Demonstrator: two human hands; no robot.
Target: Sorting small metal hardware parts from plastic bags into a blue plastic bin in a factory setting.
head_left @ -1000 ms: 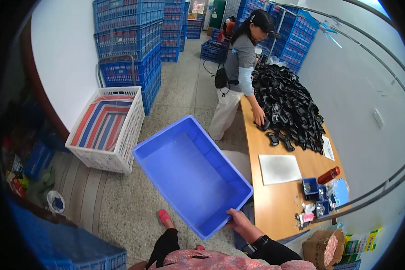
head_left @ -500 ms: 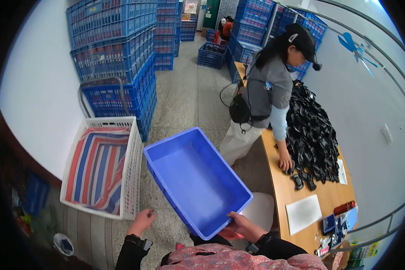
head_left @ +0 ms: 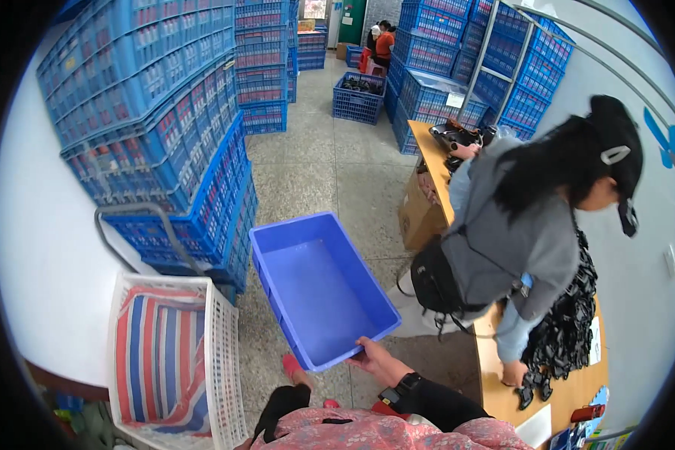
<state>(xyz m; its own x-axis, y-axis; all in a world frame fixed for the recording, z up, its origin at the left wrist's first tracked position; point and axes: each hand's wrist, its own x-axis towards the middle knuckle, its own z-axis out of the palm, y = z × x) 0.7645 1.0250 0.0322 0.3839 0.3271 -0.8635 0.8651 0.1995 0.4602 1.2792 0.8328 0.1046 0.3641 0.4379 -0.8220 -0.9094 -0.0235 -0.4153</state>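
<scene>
Obs.: blue bin (head_left: 322, 300) at ctr. of frame, held over the floor (head_left: 289, 176); inside bare as far as seen; hands: R hand (head_left: 379, 361) pinches the rim at the bin's near right corner, thumb on the edge, other fingers largely hidden beneath; L hand out of sight, so its state cannot be told.

Surroundings: white basket (head_left: 223, 360) w/ striped sheet (head_left: 161, 345) at lower left; stacked blue crates (head_left: 142, 97) at upper left; co-worker (head_left: 525, 225) leans over the tabletop (head_left: 495, 397) at right of frame, one sleeved arm (head_left: 516, 334) reaching to the near end of a heap of black parts (head_left: 566, 330) (contact w/ the parts can't be confirmed from this angle).

Step in hand, as judged: one-handed carrying or positioning of the bin, apparently unloaded; next move calls for a firm R grip, since the wt. seems to hang from one corner; a second hand at the opposite rim would steady it; clearance from the co-worker's black bag (head_left: 435, 277) also advised.
</scene>
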